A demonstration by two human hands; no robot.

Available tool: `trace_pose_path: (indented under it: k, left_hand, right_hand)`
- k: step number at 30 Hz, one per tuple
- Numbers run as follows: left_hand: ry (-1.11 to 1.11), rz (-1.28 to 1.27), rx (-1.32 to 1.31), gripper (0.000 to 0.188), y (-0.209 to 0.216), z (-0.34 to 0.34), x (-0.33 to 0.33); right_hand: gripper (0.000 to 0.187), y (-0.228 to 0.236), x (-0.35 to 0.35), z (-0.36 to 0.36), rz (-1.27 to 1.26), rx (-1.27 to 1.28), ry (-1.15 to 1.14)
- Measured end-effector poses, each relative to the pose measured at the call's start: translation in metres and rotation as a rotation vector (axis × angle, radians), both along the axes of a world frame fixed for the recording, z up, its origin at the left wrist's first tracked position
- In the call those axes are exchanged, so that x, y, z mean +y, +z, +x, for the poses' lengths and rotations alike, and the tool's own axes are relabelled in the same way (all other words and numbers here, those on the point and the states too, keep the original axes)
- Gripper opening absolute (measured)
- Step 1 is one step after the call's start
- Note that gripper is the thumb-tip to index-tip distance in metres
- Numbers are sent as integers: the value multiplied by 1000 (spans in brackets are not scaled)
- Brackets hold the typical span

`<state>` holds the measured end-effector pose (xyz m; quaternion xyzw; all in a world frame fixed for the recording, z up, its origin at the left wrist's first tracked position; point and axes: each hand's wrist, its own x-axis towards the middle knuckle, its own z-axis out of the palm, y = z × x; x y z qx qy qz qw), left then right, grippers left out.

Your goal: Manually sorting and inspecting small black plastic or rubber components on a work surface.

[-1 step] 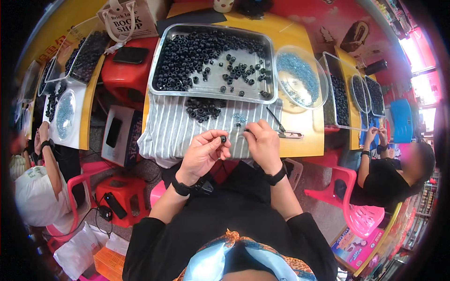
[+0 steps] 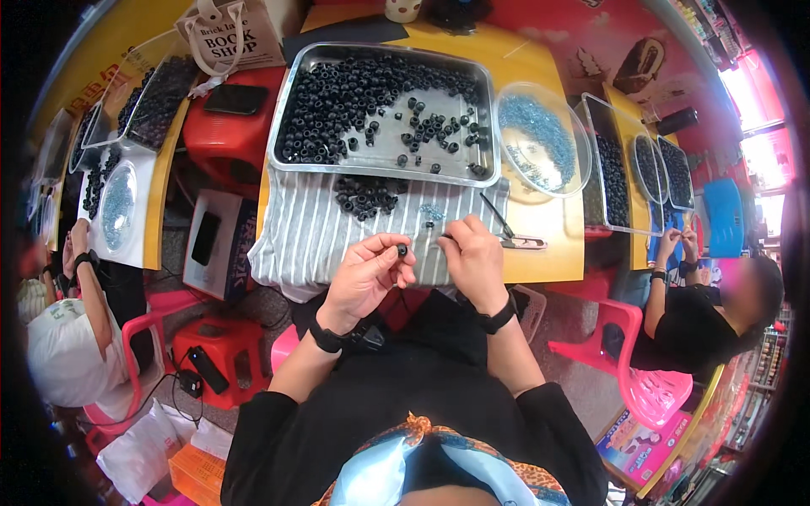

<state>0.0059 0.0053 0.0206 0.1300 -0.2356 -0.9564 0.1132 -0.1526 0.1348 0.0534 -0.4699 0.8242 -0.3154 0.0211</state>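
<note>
Between thumb and forefinger of my left hand is a small black bead, its hole partly showing. My right hand is beside it, fingertips pinched together; whatever they hold is too small to make out. Both hands hover over the near edge of a grey-and-white striped cloth. On the cloth lie a heap of black beads, a little pile of pale blue beads and a lone black bead just beyond my right fingertips.
A clear tray of black beads stands beyond the cloth. Right of it is a round tub of blue beads. Small pink-handled snips and a dark slim tool lie at the cloth's right edge. Other people work at both sides.
</note>
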Motion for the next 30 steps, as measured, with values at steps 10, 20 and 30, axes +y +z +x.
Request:
trace_pose_path:
  k: [10,20,30]
  left_hand:
    - [18,-21,-10,22,0,-3,0]
    - [7,-31,4,21,1,-3,0]
    - [22,-23,-4,22,0,-2,-1]
  right_hand:
    - [16,9,-14,-16,49,-117,-22]
    - [12,2,4,-16,-20,-167,-99]
    - [11,16,-26,-15,18,-16,3]
